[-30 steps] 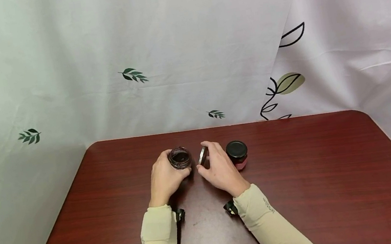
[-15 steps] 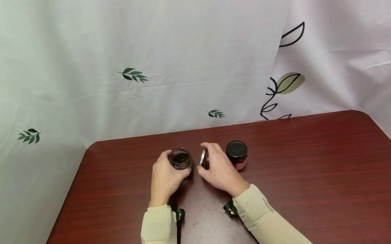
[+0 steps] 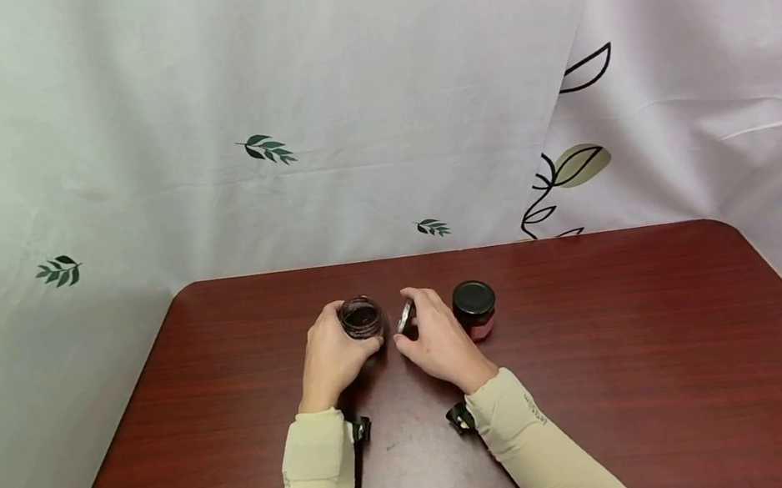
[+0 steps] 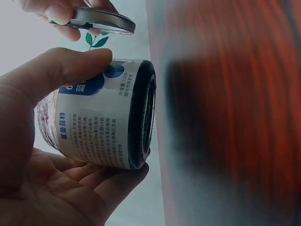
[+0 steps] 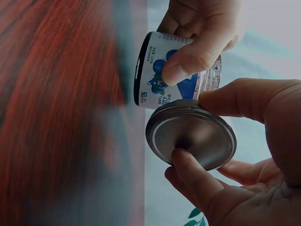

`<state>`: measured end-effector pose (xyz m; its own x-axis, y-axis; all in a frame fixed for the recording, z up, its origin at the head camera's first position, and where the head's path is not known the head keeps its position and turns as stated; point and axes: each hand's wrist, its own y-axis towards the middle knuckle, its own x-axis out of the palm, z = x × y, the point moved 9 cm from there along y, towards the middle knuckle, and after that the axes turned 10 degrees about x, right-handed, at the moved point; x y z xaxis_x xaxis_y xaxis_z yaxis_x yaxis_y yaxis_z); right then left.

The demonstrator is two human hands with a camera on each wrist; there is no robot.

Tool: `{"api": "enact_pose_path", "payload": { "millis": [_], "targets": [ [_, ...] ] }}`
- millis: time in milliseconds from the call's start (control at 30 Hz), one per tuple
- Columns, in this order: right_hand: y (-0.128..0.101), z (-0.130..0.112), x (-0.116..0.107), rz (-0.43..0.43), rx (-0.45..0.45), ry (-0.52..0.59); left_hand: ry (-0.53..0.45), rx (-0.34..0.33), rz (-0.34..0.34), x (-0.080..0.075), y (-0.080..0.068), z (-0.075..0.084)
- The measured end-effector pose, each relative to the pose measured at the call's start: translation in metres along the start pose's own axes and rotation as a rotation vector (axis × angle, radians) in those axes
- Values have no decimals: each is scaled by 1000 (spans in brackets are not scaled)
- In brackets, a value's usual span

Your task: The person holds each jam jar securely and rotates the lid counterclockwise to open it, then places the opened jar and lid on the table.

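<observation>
Left hand [image 3: 332, 360] grips the open jam jar [image 3: 360, 317], fingers [image 4: 70, 66] and thumb wrapped round the labelled wall, base on the bench [image 3: 609, 380]. My read: that wrap braces the jar against twist and tip while its mouth is uncovered. The jar stands upright near the middle of the bench, closer to the far edge than the near one. Long axis vertical, mouth up toward the head camera, dark contents showing inside. In the wrist views the jar looks sideways, but that's just camera roll.

Right hand [image 3: 439, 342] pinches the metal lid [image 3: 405, 315] at its rim, thumb on 1 side and fingertips [image 5: 188, 165] on the other, hollow underside facing the right wrist camera. The lid is held on edge, tilted steeply, just beside the jar's right side and apart from the mouth; whether its lower edge touches the bench I cannot tell. The rim pinch probably keeps the fingers off the inner face and leaves the lid free to turn. Its flat face points roughly left toward the jar, so its axis is near horizontal.

1 second jar with black lid [image 3: 475, 309], closed, stands upright just right of the right hand, not touched. Leaf-print curtain [image 3: 271, 150] hangs behind the far edge.
</observation>
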<state>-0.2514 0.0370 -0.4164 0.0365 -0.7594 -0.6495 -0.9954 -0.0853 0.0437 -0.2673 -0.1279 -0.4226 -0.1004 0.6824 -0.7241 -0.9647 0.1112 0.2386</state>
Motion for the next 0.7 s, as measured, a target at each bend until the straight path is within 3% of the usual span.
{"api": "enact_pose_path", "payload": {
  "millis": [700],
  "targets": [
    [3, 3, 5, -26, 10, -27, -6, -23, -22, 3, -1, -3]
  ]
}}
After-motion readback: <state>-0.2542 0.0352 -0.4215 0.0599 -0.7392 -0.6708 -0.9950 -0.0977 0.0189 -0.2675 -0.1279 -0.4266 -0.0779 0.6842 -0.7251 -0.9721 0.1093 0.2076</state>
